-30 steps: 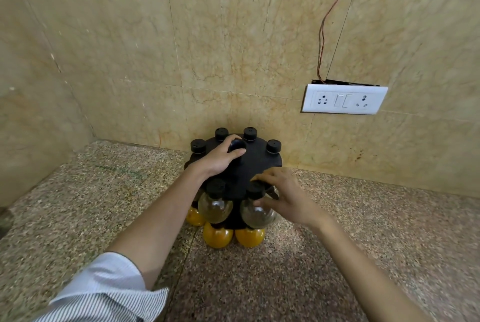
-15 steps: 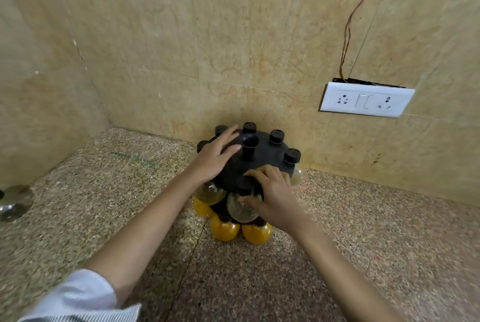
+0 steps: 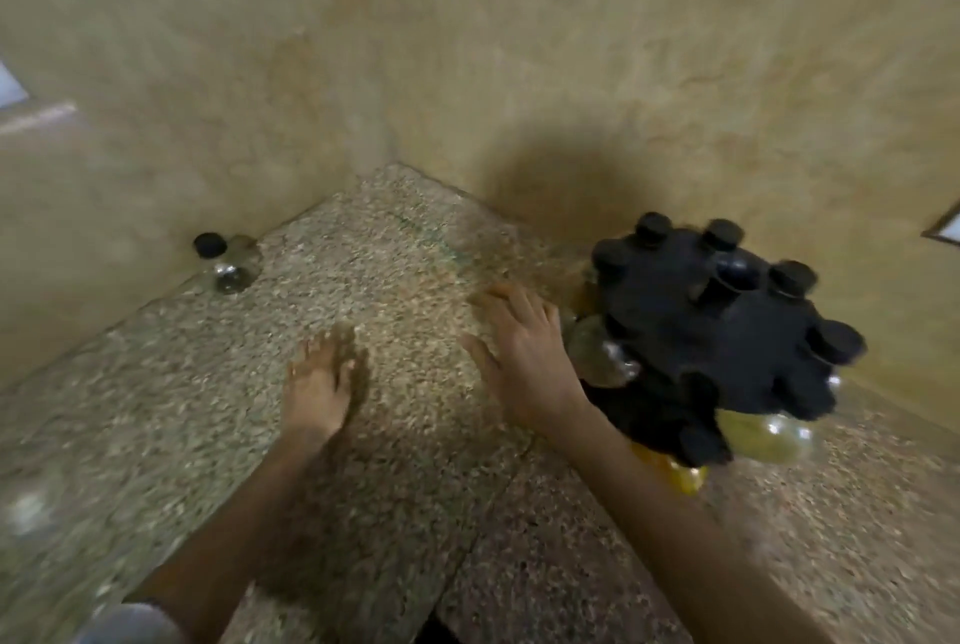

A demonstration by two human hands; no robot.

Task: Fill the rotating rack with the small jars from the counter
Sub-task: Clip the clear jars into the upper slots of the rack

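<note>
Granite counter (image 3: 415, 513) shows, blurred, the left hand (image 3: 317, 383) and right hand (image 3: 524, 357) both empty with fingers spread, the right just beside the black rotating rack (image 3: 727, 331) near its back edge, one black-capped jar (image 3: 228, 261) at the far left edge.

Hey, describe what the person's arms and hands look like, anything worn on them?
No gloves on the left hand or the right hand, and no watch or bracelet shows at either wrist. A pale sleeve ends near the left elbow, too blurred for any pattern. The right forearm is uncovered.
</note>
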